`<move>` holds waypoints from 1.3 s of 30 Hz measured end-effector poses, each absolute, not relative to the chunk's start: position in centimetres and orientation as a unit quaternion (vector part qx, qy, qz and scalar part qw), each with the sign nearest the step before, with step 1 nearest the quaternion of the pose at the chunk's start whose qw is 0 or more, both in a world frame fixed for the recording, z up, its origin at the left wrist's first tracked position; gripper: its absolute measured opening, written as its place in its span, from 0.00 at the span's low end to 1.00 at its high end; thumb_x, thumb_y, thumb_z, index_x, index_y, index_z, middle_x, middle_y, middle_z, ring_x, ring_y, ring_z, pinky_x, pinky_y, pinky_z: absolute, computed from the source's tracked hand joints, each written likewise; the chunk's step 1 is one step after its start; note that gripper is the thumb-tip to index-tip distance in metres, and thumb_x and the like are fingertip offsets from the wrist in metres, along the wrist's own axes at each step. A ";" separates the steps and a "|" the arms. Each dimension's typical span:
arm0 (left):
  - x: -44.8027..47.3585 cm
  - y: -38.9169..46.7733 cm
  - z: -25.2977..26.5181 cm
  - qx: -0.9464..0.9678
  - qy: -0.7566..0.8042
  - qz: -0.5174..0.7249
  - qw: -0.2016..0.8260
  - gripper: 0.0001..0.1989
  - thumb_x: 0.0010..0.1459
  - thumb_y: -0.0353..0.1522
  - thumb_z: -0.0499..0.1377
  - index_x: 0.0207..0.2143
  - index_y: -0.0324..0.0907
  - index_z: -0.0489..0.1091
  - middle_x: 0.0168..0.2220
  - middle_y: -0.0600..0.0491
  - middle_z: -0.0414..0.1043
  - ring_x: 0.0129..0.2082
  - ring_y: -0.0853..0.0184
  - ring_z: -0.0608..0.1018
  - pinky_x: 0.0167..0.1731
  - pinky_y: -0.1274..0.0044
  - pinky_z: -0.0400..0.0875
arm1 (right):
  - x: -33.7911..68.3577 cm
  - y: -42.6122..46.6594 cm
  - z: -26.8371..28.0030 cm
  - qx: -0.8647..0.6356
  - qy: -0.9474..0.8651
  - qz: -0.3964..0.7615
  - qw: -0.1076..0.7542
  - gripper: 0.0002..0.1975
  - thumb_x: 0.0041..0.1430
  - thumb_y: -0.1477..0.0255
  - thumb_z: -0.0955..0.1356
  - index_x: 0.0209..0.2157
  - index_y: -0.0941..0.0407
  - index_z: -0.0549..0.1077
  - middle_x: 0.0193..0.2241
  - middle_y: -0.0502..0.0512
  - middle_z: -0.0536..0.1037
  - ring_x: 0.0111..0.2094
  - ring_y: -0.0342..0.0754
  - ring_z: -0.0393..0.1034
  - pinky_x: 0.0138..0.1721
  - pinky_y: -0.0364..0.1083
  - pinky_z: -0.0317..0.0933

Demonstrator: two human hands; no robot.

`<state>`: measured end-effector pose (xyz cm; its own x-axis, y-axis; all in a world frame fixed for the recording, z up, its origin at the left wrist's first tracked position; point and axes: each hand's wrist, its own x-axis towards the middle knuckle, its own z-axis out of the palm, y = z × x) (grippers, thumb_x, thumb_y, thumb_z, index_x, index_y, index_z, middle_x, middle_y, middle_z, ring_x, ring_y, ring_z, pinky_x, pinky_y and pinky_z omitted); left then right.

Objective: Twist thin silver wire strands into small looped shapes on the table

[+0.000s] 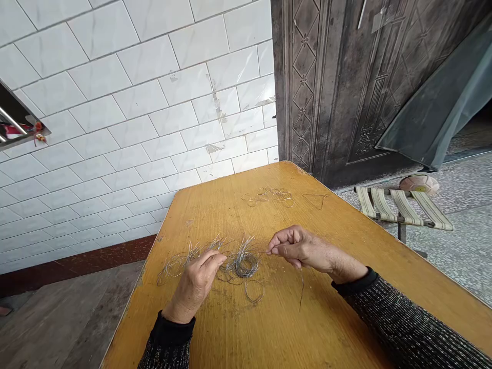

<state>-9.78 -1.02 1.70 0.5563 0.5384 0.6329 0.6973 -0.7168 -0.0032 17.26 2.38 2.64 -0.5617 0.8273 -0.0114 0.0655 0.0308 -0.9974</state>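
Note:
On the table lies a tangle of thin grey metal wire [246, 265], partly coiled, with many loose ends sticking up. My right hand [298, 248], to the right of this heap, pinches a thin wire [302, 294]; one end hangs below the palm and a short length points left from the fingertips. At the heap's left side my left hand [202, 274] is closed in a pinch, thumb against forefinger. What sits between those fingertips is too fine to make out. A single wire ring [254, 291] lies just in front of the coil.
Several wire loops [269, 195] and a bent triangular wire [315, 201] lie farther back on the yellow wooden table [261, 333]. A white tiled wall [154, 102] borders it behind and left. A folding stool [403, 207] stands at right, near a dark door [334, 92].

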 end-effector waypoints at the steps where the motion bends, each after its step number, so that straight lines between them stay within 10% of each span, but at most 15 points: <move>1: -9.9 -0.9 1.7 -0.870 -0.358 -0.308 0.138 0.09 0.57 0.24 0.51 0.38 0.40 0.68 0.33 0.50 0.74 0.31 0.71 0.76 0.29 0.81 0.72 | 17.2 2.4 2.7 -0.349 -0.641 0.607 0.315 0.10 0.45 0.68 0.67 0.27 0.61 0.72 0.07 0.41 0.60 0.09 0.34 0.48 0.13 0.37 0.41; 11: -10.1 -0.8 4.1 -0.715 -0.509 -0.464 0.120 0.08 0.57 0.32 0.52 0.35 0.40 0.70 0.34 0.49 0.74 0.34 0.66 0.76 0.34 0.75 0.72 | 16.5 3.2 1.5 -0.351 -0.602 0.600 0.392 0.11 0.43 0.66 0.67 0.24 0.61 0.71 0.07 0.41 0.61 0.10 0.35 0.49 0.13 0.37 0.42; 28: -5.7 0.3 3.2 -0.907 -0.354 -0.219 0.072 0.11 0.60 0.29 0.48 0.33 0.40 0.70 0.23 0.55 0.67 0.22 0.72 0.70 0.22 0.81 0.63 | 16.8 2.9 1.7 -0.313 -0.614 0.642 0.336 0.12 0.45 0.67 0.66 0.29 0.61 0.73 0.06 0.40 0.61 0.08 0.35 0.48 0.11 0.36 0.38; 39: -2.8 -0.8 4.0 -0.852 -0.450 -0.135 0.231 0.09 0.56 0.23 0.50 0.32 0.42 0.68 0.24 0.52 0.71 0.23 0.66 0.73 0.22 0.77 0.62 | 15.9 2.9 1.4 -0.320 -0.612 0.621 0.371 0.15 0.47 0.63 0.67 0.30 0.61 0.70 0.08 0.40 0.61 0.09 0.34 0.48 0.11 0.36 0.42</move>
<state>-2.80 -0.78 3.99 0.5584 0.7042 0.4385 0.8293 -0.4879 -0.2726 15.93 2.94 1.37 -0.5194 0.8526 0.0567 -0.0692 0.0241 -0.9973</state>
